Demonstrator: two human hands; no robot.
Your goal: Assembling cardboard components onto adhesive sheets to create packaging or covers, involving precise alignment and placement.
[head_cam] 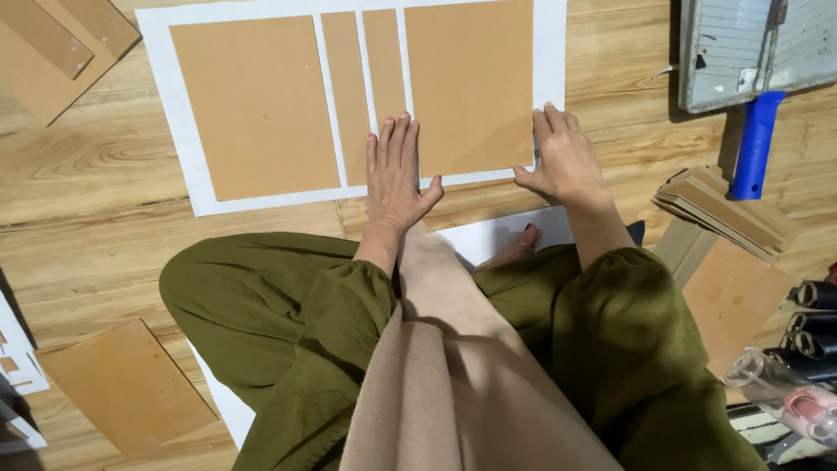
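Observation:
A large white sheet (179, 105) lies on the wooden floor in front of me. Brown cardboard pieces lie on it: a wide left panel (253, 105), two narrow strips (364, 78) and a wide right panel (471, 83). My left hand (394, 174) lies flat, fingers apart, over the lower ends of the narrow strips and the right panel's left edge. My right hand (565, 157) presses flat on the right panel's lower right corner and the sheet's edge. Neither hand holds anything. My olive sleeves, crossed legs and a beige scarf fill the foreground.
A paper cutter (741, 48) with a blue handle (754, 144) sits top right. Stacked cardboard strips (724, 209) lie to the right, dark rolls (815, 323) lower right. Cardboard pieces lie top left (52, 52) and lower left (126, 384). White cut-outs (17, 366) sit at the left edge.

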